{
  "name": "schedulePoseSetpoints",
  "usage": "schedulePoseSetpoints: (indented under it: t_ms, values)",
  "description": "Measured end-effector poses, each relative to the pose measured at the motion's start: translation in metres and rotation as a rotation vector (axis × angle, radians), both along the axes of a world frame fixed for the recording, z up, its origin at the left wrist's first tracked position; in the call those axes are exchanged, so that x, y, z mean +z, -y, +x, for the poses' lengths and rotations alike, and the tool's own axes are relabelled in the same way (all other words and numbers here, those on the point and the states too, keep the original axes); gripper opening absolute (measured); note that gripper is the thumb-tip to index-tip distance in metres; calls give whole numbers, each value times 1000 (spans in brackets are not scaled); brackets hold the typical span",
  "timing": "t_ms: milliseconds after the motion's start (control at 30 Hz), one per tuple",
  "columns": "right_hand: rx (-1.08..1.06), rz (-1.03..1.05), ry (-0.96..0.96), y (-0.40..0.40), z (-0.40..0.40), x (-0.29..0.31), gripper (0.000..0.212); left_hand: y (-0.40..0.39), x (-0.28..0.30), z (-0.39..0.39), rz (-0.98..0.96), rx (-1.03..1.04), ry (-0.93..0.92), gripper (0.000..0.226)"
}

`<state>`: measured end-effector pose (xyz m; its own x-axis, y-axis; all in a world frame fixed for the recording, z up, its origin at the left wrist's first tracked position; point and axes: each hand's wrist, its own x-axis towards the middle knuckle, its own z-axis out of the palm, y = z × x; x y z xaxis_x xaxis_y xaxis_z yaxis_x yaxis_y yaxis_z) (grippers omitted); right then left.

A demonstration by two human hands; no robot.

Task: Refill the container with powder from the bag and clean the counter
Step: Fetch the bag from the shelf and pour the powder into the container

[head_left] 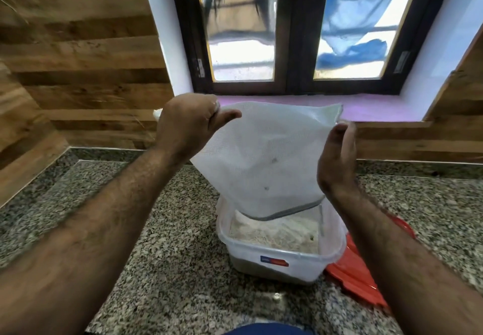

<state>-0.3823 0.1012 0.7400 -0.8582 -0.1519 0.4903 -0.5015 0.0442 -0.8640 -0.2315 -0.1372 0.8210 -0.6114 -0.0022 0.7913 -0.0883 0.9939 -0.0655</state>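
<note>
Your left hand [188, 125] grips the translucent bag [264, 157] at a top corner, mouth down over the clear container [279, 256] of pale powder [274, 233]. Your right hand [337, 162], fingers straight, flanks the bag. Red lid [358, 274] lies on granite worktop [156, 256].

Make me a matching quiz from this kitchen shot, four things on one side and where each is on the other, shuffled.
Things:
1. bag
2. container
3. red lid
4. left hand

Places:
A. on the counter, holding powder
B. gripping the bag's upper corner
C. held upside down over the container
D. lying beside the container

Pairs: 1-C, 2-A, 3-D, 4-B
</note>
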Motion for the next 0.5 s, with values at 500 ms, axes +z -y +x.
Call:
schedulePoseSetpoints:
  t_ms: [500]
  values:
    - [156,-153,472,-15,-14,-25,125,3,-3,-2,188,7,4,57]
